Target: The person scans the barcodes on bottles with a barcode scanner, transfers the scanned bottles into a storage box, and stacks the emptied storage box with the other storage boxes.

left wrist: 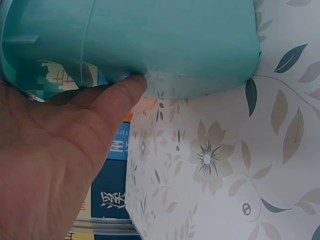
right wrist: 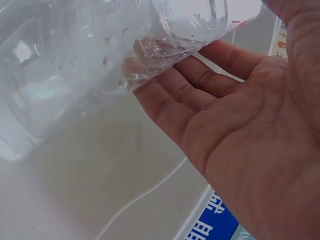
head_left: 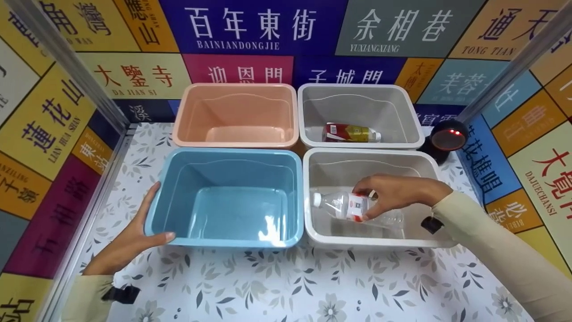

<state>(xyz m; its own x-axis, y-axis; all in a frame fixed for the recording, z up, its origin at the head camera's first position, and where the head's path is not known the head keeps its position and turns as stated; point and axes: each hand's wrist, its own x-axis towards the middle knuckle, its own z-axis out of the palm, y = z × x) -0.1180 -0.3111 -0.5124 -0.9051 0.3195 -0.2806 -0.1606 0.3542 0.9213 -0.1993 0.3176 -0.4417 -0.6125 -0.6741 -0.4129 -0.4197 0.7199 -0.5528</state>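
My right hand (head_left: 391,192) grips a clear plastic bottle (head_left: 333,203) by its middle, inside the front right grey bin (head_left: 380,243). The bottle lies nearly level, its white cap to the left and a white and red label round it. In the right wrist view, fingers (right wrist: 165,102) curl under the clear bottle (right wrist: 75,65), which has droplets on its wall. My left hand (head_left: 127,239) spans the near left corner of the blue bin (head_left: 228,243), thumb at the front rim and fingers along the side. The left wrist view shows the thumb touching the blue bin (left wrist: 175,40).
Behind stand a peach bin (head_left: 237,143) and a second grey bin (head_left: 362,145), which holds a red and yellow bottle (head_left: 351,133). A black device (head_left: 447,138) with red lights is at the right. Sign-covered panels and metal posts surround the floral tabletop (head_left: 268,286).
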